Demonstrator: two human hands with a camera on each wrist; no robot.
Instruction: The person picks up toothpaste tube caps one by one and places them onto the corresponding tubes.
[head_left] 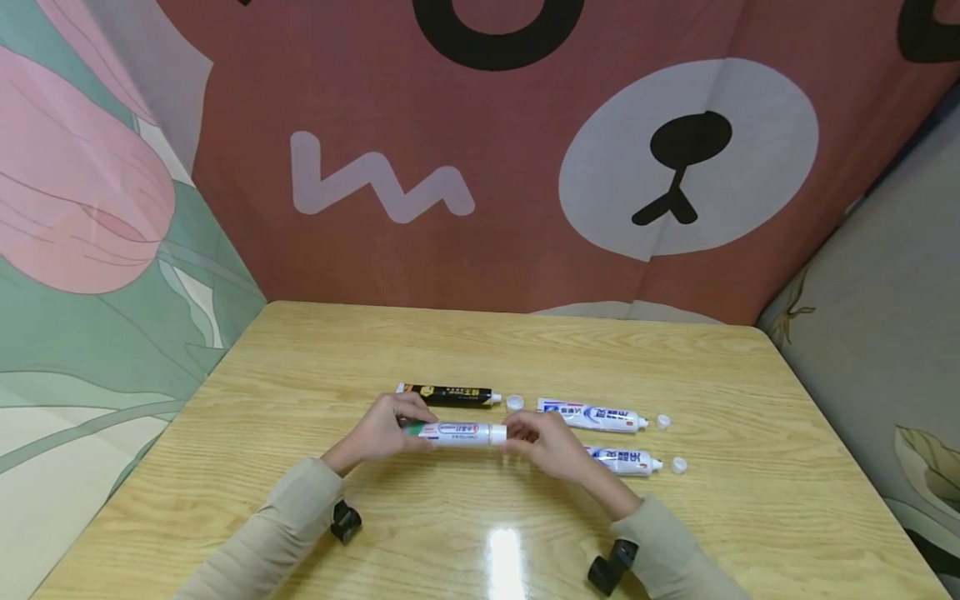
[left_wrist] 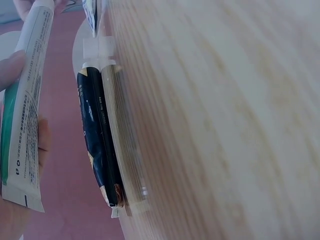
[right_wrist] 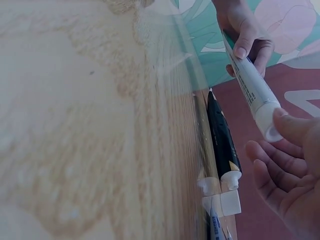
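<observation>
My left hand [head_left: 386, 427] grips a white toothpaste tube [head_left: 457, 433] with a green tail end, holding it level above the table. In the right wrist view its white cap [right_wrist: 267, 121] points toward my right hand [right_wrist: 295, 170]. The right thumb tip lies right at the cap's edge, while the other fingers are loosely bent below the cap's end. Behind the held tube lies a black toothpaste tube [head_left: 453, 396], its nozzle bare. Two white-and-blue toothpaste tubes, a farther one [head_left: 592, 415] and a nearer one [head_left: 626, 461], lie uncapped to the right, the nearer partly hidden by my right hand.
Loose white caps stand by the nozzles: one cap [head_left: 514, 402] by the black tube, another cap [head_left: 663, 422] and a third cap [head_left: 679, 465] at the right. The wooden table [head_left: 337, 342] meets a brown printed cloth [head_left: 375, 258] at the back.
</observation>
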